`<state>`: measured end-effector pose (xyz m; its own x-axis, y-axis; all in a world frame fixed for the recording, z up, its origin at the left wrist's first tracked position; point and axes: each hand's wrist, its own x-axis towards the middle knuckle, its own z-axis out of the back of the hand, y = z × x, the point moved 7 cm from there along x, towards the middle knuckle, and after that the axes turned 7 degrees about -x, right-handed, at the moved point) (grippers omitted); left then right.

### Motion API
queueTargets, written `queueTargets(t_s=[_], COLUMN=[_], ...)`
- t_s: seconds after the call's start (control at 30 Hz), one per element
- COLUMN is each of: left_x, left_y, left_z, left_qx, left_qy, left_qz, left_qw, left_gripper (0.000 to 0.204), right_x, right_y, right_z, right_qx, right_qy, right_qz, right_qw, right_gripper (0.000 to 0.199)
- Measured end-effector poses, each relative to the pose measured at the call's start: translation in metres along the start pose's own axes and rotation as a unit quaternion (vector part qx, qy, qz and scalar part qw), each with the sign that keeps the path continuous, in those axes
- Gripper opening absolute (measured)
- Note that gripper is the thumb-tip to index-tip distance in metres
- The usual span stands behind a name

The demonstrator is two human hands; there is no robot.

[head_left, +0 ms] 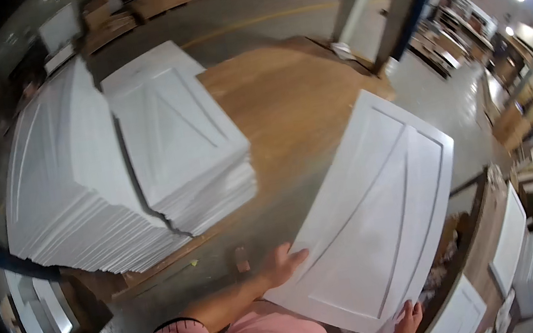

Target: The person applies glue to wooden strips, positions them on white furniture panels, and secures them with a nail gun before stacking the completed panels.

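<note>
Two hands, left [282,264], right [406,320], hold white grooved panel [374,216], tilted.

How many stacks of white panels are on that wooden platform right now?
2: a tall stack at the platform's left, a lower stack beside it on its right. More may be hidden behind.

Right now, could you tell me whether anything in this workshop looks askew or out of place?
Yes: the left stack of white panels leans, its layers fanned and slipping sideways, unlike the squarer right stack. The panel held between left hand and right hand looks undamaged.
</note>
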<state>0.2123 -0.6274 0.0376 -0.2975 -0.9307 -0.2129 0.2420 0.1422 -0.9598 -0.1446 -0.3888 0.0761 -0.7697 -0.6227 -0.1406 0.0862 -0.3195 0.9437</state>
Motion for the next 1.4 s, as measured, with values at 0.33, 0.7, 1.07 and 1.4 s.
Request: queueTargets(t_s=[0.33,0.7,1.07,1.4], left_x=[-0.057,-0.020,0.035,0.003], left_y=[0.077,0.059,0.089,0.106], left_z=[0.279,0.378,0.449,0.411], left_qx=[-0.160,-0.242,0.138,0.087], left_qy=[-0.412,-0.499,-0.497,-0.541], left_qz=[0.046,-0.043,0.105,0.160], left_qw=[0.896,0.831,0.851,0.821], left_gripper=[0.049,0.080,0.094,0.075], right_x=[0.093,0.113,0.105,0.076], right_y=[0.124,0.211,0.204,0.110], right_z=[-0.404,-0.668,-0.769,-0.738], right_qx=[-0.136,-0.255,-0.171,-0.232], right_qy=[0.328,0.542,0.520,0.381], right_qz=[0.099,0.416,0.288,0.296], right_qw=[0.929,0.685,0.786,0.845], right_gripper=[0.029,0.031,0.039,0.042])
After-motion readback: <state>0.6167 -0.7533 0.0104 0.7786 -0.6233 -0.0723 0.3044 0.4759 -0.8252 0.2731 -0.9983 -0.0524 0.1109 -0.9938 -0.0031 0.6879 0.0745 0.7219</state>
